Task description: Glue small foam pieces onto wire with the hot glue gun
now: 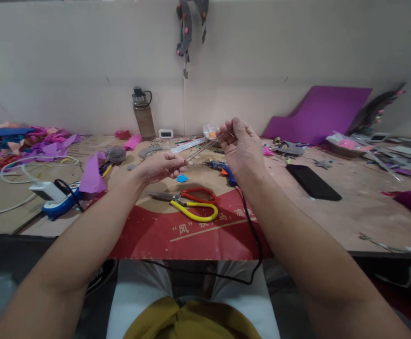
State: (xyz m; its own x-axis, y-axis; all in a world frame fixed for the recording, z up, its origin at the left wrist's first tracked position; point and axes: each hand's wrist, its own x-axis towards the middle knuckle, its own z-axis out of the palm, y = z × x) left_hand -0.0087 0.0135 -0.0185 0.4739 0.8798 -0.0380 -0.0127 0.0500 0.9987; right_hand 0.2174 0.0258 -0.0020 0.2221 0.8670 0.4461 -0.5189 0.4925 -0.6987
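Observation:
Thin strands, cord or wire point(205, 149), stretch at a slant between my two hands above the table. My left hand point(163, 167) pinches their lower left end. Higher and to the right, my right hand point(241, 141) pinches the other end between thumb and fingers. Below them, scissors point(200, 217) with one red and one yellow handle lie on a red printed sheet point(191, 245). A small blue star point(182, 178) lies just above the scissors. The blue glue gun point(231, 175) is beside my right wrist, partly hidden, with its black cord running down over the table edge.
A bottle point(144, 117) and a small white device point(166, 133) stand by the wall. At right lie a black phone point(313, 182) and a grey star point(323, 164). Purple sheet point(322, 113) leans behind. At left are felt scraps point(18, 143), a power strip point(60, 205) and white cables.

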